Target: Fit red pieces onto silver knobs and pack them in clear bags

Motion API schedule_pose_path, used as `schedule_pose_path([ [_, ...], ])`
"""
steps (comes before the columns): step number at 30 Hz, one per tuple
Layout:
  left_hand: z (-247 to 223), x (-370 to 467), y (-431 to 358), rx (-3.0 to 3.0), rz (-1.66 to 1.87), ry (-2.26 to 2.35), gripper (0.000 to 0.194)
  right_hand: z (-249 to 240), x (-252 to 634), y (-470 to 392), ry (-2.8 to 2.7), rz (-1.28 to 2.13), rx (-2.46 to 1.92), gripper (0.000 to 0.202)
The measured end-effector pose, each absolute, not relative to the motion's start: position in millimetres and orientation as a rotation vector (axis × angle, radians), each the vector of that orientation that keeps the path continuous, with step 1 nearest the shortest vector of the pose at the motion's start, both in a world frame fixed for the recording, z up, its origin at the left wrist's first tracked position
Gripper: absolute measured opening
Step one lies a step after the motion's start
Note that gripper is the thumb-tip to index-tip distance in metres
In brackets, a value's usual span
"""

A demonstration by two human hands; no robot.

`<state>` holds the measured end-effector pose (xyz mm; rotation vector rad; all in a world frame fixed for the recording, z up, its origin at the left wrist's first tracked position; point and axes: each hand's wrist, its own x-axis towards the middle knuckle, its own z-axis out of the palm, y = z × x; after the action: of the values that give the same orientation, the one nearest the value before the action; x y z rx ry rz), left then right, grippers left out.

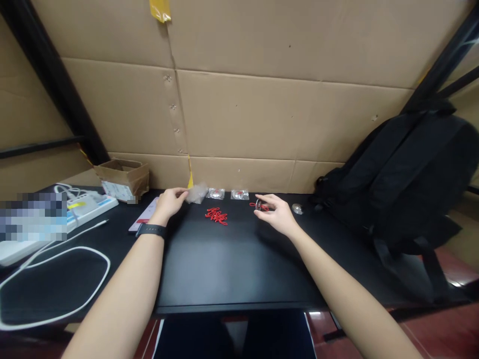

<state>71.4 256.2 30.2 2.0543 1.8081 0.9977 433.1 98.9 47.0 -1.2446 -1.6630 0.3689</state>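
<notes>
At the back left of the black table, my left hand (171, 202) pinches the edge of a crumpled clear plastic bag (197, 193). My right hand (275, 212) holds a small round metallic piece (258, 205) between thumb and fingers, with red cord (265, 207) beside it. Between the hands lies a heap of red cords (216, 216). Behind it are two small clear packets, a left one (215, 193) and a right one (239, 194), with round items inside. A clear round piece (297, 209) rests to the right of my right hand.
A black backpack (411, 169) stands on the right. At the left are an open cardboard box (123, 179), a phone (144, 217), a white power strip (99, 208) and a looped white cable (108, 264). Cardboard panels (243, 114) rise behind the black table (232, 269).
</notes>
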Motion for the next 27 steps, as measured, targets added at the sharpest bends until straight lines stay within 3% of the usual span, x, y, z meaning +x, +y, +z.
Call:
schedule_pose_path([
  [9,27,71,259,1.863,1.332,1.816,0.02,48,430,97,-1.676,0.352,-1.274,0.049],
  [17,71,85,220,1.872,1.842,1.616,0.02,49,436,99,-1.605,0.367,-1.249,0.052],
  [21,81,134,182,2.298,1.478,1.188,0.013,57,449,98,-1.502,0.399,-1.223,0.057],
  [27,36,216,142,2.684,0.819,0.698,0.016,71,471,93,-1.469,0.416,-1.259,0.051],
])
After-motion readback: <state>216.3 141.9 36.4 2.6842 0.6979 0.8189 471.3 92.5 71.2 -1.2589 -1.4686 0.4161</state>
